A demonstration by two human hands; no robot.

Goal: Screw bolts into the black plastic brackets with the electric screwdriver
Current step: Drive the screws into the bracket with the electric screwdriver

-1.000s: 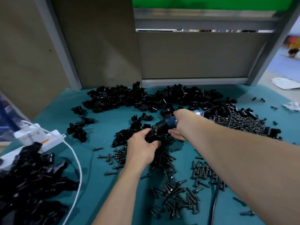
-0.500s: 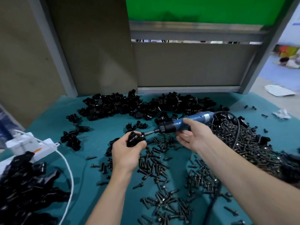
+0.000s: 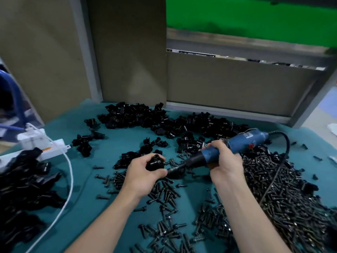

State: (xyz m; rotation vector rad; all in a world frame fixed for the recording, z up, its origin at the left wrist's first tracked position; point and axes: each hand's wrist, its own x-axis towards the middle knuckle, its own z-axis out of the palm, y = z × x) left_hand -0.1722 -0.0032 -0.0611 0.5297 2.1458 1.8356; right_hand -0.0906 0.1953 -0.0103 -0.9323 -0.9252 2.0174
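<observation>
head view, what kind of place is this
Probably a small factory assembly bench: heaps of black brackets and loose bolts cover a green mat, and the right hand holds a corded electric screwdriver.

My screwdriver point(image 3: 235, 148): blue body, black nose. Brackets point(image 3: 164, 119) and bolts point(image 3: 284, 194): black. Table cloth point(image 3: 87, 212): teal. White cable point(image 3: 67, 179) left; far panel point(image 3: 246, 17) green.

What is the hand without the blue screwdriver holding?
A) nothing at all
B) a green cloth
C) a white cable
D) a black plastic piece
D: the left hand is closed around a black plastic bracket, while the right hand grips the blue electric screwdriver, whose tip points at that bracket.
</observation>
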